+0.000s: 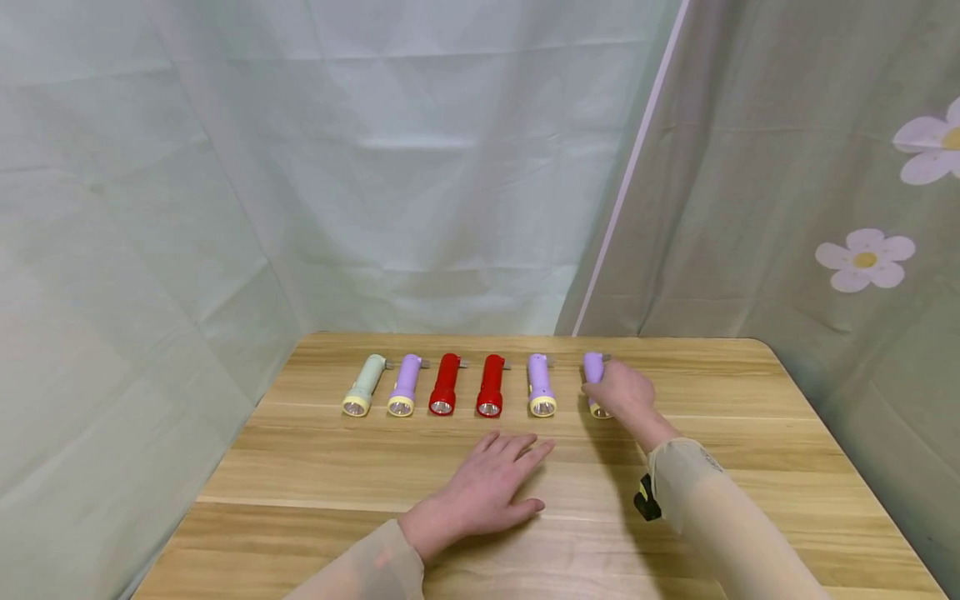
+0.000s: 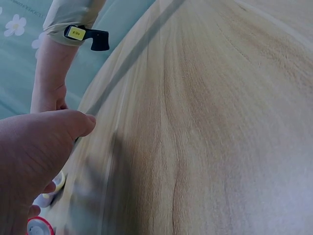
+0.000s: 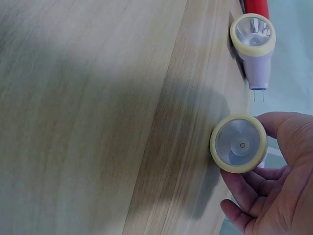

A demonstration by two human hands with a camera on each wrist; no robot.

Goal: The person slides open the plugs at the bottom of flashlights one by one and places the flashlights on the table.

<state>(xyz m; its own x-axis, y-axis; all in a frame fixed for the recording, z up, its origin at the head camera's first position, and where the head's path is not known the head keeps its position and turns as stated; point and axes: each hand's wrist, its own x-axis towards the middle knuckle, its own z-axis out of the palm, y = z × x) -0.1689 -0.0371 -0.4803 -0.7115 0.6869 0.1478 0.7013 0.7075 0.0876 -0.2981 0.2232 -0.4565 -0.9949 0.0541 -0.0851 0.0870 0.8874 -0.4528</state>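
Observation:
My right hand (image 1: 628, 395) grips a purple flashlight (image 1: 593, 367) at the right end of a row. In the right wrist view, thumb and fingers close around its body behind the cream-rimmed lens (image 3: 239, 143). Palm down, my left hand (image 1: 491, 483) is spread with loose, straight fingers and holds nothing; whether it touches the wood I cannot tell. Beyond it lie two red flashlights (image 1: 446, 383), a purple one (image 1: 540, 385) to their right, and a purple one (image 1: 405, 385) and a pale green one (image 1: 365, 385) to their left. All lenses face me.
The flashlights lie along the far part of a wood-grain table (image 1: 315, 475). Pale curtains (image 1: 450, 167) hang behind and at the sides, with white flowers (image 1: 865, 260) on the right one. Metal plug prongs (image 3: 258, 94) stick out of the neighboring purple flashlight.

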